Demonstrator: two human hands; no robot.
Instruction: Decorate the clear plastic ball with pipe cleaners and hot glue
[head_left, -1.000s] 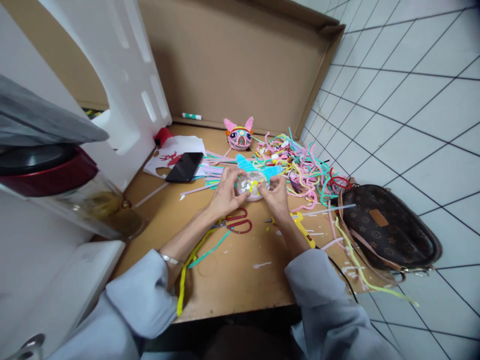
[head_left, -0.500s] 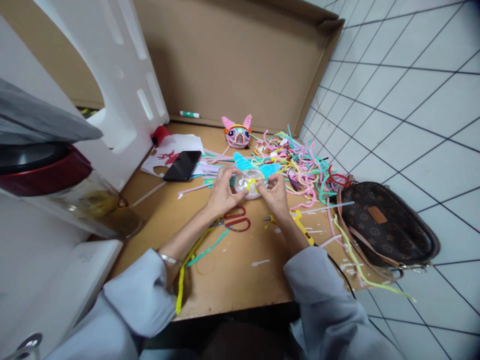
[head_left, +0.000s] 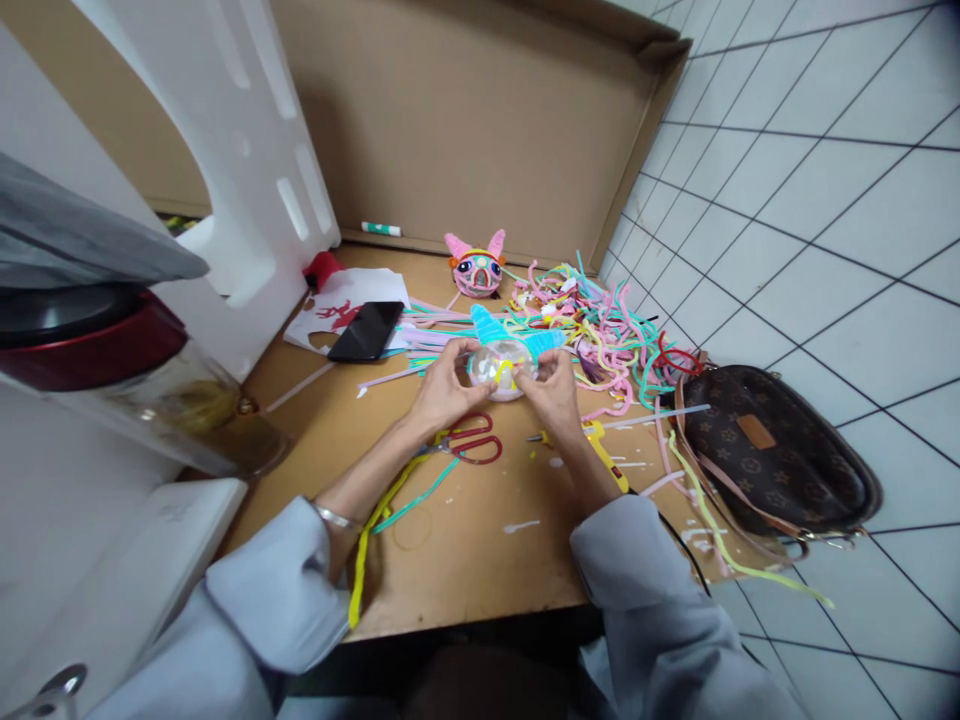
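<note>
On the cardboard desk both hands grip a clear ball: left hand and right hand pinch its sides. Blue ears are on (yellow bit half-fixed); the pink head looks finished, loose stems remain.

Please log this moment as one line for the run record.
left hand: holds clear ball | right hand: holds same ball | ball: blue ears, yellow strip | scissors: beneath hands | pink figure: behind

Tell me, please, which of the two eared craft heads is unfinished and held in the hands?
The clear ball with blue ears, gripped between both hands; the finished pink-eared head stands untouched farther back near the cardboard wall.
</note>
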